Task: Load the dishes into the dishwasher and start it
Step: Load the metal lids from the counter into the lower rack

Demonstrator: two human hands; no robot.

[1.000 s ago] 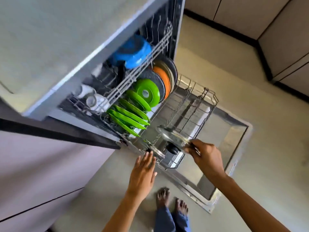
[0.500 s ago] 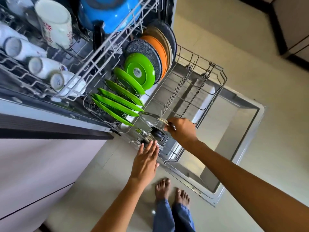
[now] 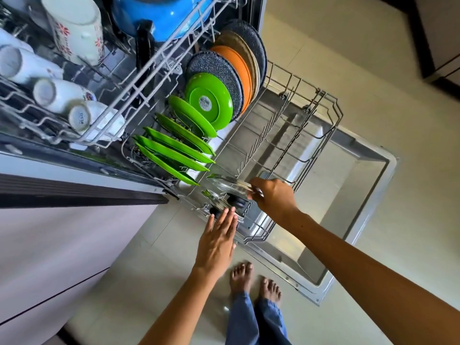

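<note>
Since a second ago the glass lid (image 3: 230,183), pinched by the right hand (image 3: 272,198) fingers, has been lowered into the lower rack (image 3: 308,135) at 6 o'clock of the green plates (image 3: 174,150) (nearly seated), while the left hand (image 3: 219,241) is held flat, fingers together.

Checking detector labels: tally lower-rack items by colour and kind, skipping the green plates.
Dark speckled plates: 2
Orange plate: 1
Beige plate: 1
Glass lids: 2
Total: 6

Glossy green plastic plates (image 3: 174,155) are gleaming in the grey wire rack (image 3: 301,135) beside a clear glass lid (image 3: 229,183) and shiny steel door (image 3: 348,195).
</note>
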